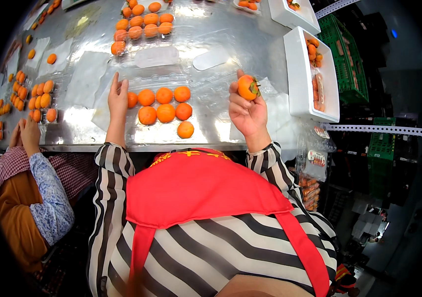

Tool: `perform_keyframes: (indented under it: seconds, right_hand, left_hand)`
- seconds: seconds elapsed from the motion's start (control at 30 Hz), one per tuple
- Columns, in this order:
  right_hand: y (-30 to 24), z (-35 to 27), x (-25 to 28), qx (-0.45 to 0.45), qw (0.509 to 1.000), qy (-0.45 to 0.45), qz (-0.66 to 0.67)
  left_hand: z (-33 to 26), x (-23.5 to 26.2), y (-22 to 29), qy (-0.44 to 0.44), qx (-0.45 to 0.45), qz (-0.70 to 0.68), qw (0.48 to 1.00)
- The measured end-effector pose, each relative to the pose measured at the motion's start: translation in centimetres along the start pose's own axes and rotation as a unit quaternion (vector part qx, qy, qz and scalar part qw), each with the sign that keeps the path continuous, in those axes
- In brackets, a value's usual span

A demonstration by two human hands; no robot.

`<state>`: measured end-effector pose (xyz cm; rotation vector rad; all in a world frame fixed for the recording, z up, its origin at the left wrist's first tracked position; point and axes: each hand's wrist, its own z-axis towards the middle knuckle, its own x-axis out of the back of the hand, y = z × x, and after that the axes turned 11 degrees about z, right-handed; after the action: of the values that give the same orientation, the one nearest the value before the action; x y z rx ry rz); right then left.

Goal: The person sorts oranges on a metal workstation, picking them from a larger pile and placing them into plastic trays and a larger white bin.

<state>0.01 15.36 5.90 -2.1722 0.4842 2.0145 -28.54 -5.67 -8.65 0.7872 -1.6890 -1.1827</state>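
An orange persimmon point(246, 88) with a green leafy calyx is in my right hand point(248, 112), pinched by the fingers and raised at the right of a clear plastic tray point(144, 134). Several persimmons point(166, 113) sit in that tray in rows, at the table's near edge. One persimmon point(185, 129) lies alone in the nearest row. At the tray's left side my left hand point(118, 99) is stretched upward with its fingers straight, close to the leftmost persimmon point(132, 100). Whether it touches the tray is hard to see.
Beyond lies another group of persimmons point(144, 25) in clear trays on the metal table point(221, 29). White foam boxes point(290, 74) stand at the right, beside a green crate point(337, 59). At the left, a co-worker's hands point(27, 133) are near more persimmons point(43, 100).
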Motion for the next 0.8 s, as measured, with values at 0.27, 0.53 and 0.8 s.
perform_keyframes:
  seconds: [0.27, 0.53, 0.8]
  right_hand:
    - [2.3, 0.7, -1.2, -0.007, 0.964, -0.008, -0.265]
    - [7.8, 2.7, -0.7, 0.007, 0.795, 0.044, -0.605]
    - [12.0, 4.5, 2.1, 0.032, 0.554, -0.087, -0.827]
  left_hand:
    - [0.1, 0.0, -1.0, 0.014, -0.032, -0.015, 0.999]
    - [-0.3, 1.3, 0.7, -0.06, 0.011, -0.057, 0.996]
    - [-0.4, 1.3, 0.5, -0.068, 0.0, -0.059, 0.996]
